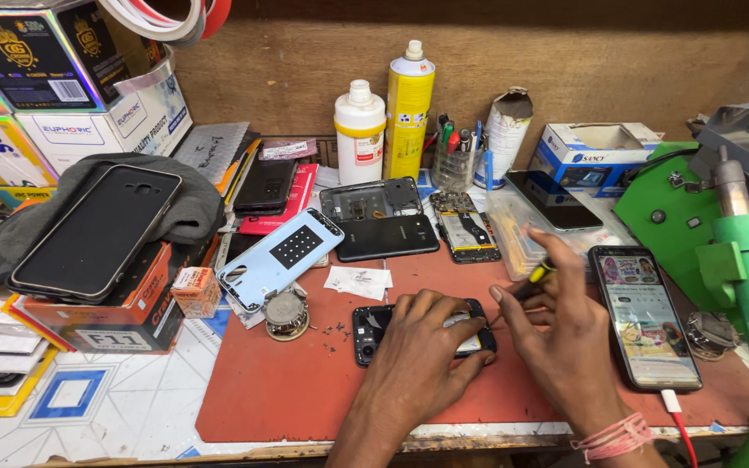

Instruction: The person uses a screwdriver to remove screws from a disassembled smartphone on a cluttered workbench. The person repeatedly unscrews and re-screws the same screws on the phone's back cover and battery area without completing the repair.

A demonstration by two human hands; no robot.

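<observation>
On a red-brown work mat [305, 390] an opened black phone [374, 328] lies face down with its back cover off, near the mat's middle. The left hand [422, 342] lies flat over it, fingers spread and pressing down on its right half, holding it steady rather than closing round it. The right hand [556, 325] sits just to the right, fingers pinched shut on a small screwdriver with a yellow and black handle [537, 276]; its tip points toward the right end of the phone, though the tip itself seems hidden behind the fingers, so I cannot tell whether it touches. A pink thread band [613, 436] circles the right wrist.

Tiny screws [333, 330] lie scattered on the mat just left of the phone, beside a round metal tin [286, 312]. Behind them lie a pale blue back cover [281, 257], a scrap of white paper [358, 282] and a black phone shell [387, 237]. To the right a lit phone [643, 316] lies screen up with a red cable [680, 433] plugged in. At the back stand a white bottle [360, 132] and a yellow spray can [409, 108]. A green tool stand [743, 260] fills the right edge.
</observation>
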